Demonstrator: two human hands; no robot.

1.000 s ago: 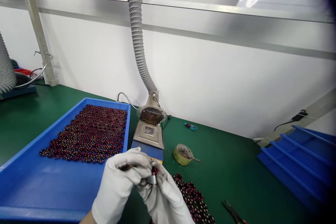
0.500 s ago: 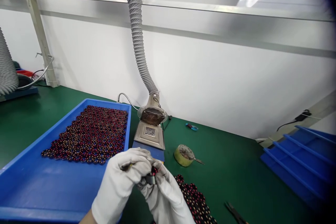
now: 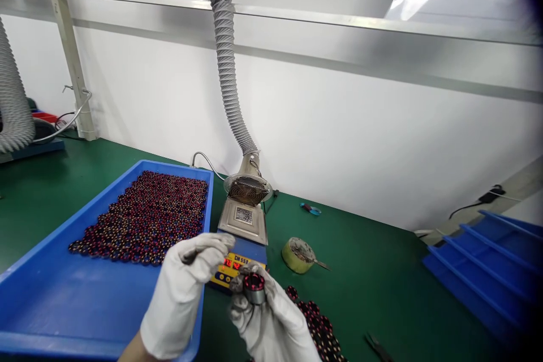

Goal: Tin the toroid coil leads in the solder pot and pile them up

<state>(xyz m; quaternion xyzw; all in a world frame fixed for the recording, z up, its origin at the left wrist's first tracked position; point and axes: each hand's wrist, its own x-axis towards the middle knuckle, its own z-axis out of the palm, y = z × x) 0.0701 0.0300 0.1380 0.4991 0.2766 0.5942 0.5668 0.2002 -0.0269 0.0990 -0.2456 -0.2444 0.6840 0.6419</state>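
My right hand [image 3: 275, 319], in a white glove with dirty fingertips, grips a small motor stator [image 3: 255, 289]. The stator has red and black on its upper face and a plain grey metal ring around its lower side. To its left and apart from it, my left hand [image 3: 182, 288], gloved too, is raised with its fingers pinched together; whatever may be between them is hidden. Behind both hands stands a hot plate [image 3: 241, 246] with a yellow panel, red digits and a metal top. More stators [image 3: 318, 325] lie on the green table, partly behind my right hand.
A blue tray [image 3: 97, 305] at the left holds many stators in rows. A ribbed extraction hose [image 3: 227, 62] drops to the hot plate. Right of it are a round tin [image 3: 296, 260] with a tool, blue-handled cutters [image 3: 311, 209], tweezers [image 3: 377, 347] and blue trays [image 3: 487, 266].
My left hand has come away from the stator and moved left and slightly up. The stator stays in my right hand, its face now in view. The hot plate's panel is uncovered.
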